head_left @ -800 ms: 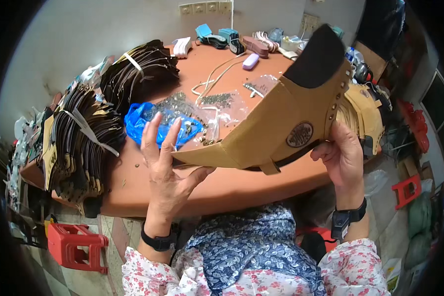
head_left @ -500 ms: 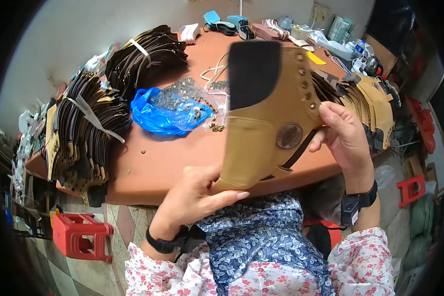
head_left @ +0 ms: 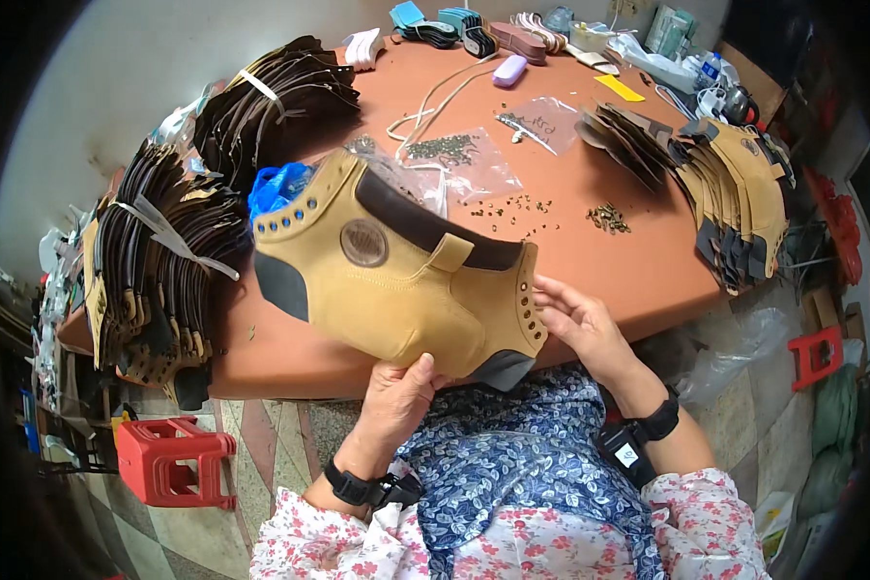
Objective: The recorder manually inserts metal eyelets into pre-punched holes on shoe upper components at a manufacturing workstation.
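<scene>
A tan leather boot upper (head_left: 411, 290) is raised over the near edge of the table. It has dark brown collar trim, black end patches, a round brown badge and a row of eyelet holes at each end. My left hand (head_left: 396, 401) grips its lower edge, thumb on the front face and the other fingers largely hidden behind. At the right-hand eyelet row, my right hand (head_left: 590, 333) holds the edge with its fingertips, partly covered by the leather.
Small brass eyelets (head_left: 607, 217) lie loose on the orange tabletop (head_left: 638, 280), near clear bags of metal pieces (head_left: 442, 150). Bundled uppers (head_left: 164, 251) stand at left, and more tan uppers (head_left: 739, 198) at right. A blue plastic bag (head_left: 278, 184) shows behind the held upper. Red stools (head_left: 174, 459) flank the table.
The upper has turned from upright to sideways and moved left and lower. My right hand has come down and inward to its right end. Loose eyelets and bags behind it now show.
</scene>
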